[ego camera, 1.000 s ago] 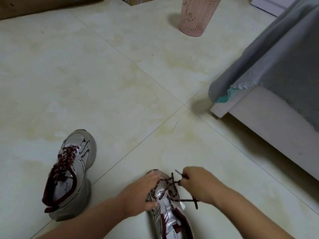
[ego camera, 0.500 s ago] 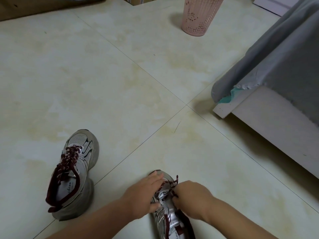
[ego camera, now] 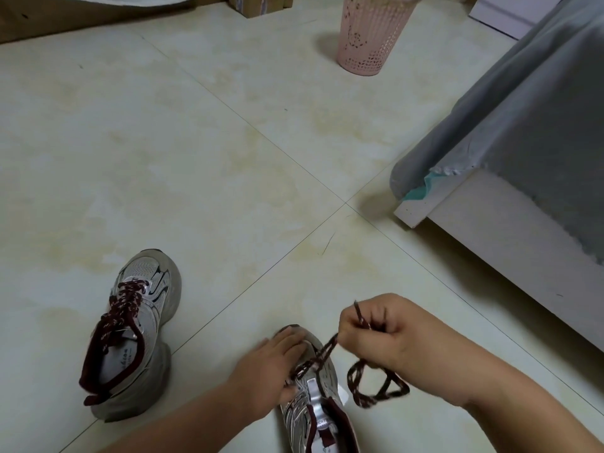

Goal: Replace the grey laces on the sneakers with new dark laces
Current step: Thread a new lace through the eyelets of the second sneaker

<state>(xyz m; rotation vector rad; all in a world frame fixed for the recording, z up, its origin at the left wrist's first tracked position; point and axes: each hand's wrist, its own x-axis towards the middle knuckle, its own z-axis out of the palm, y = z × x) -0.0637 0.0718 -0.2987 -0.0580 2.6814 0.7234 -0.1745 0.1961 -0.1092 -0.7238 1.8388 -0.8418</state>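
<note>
A silver sneaker (ego camera: 318,416) with a maroon collar lies on the floor at the bottom centre, toe pointing away. My left hand (ego camera: 271,371) rests flat over its toe and left side, fingers straight. My right hand (ego camera: 389,335) pinches a dark maroon lace (ego camera: 376,387), raised to the right of the shoe; the lace runs taut from the eyelets to the fingers, and a loose loop hangs below the hand. A second grey sneaker (ego camera: 134,335), laced in dark maroon, stands at the left.
The floor is pale tile (ego camera: 196,158). A bed with a grey cover (ego camera: 523,125) and a white frame (ego camera: 490,240) fills the right side. A pink perforated bin (ego camera: 369,37) stands at the back, near cardboard boxes (ego camera: 258,3).
My right hand has lifted up and to the right from the shoe's eyelets, drawing the maroon lace out taut. My left hand stays on the toe.
</note>
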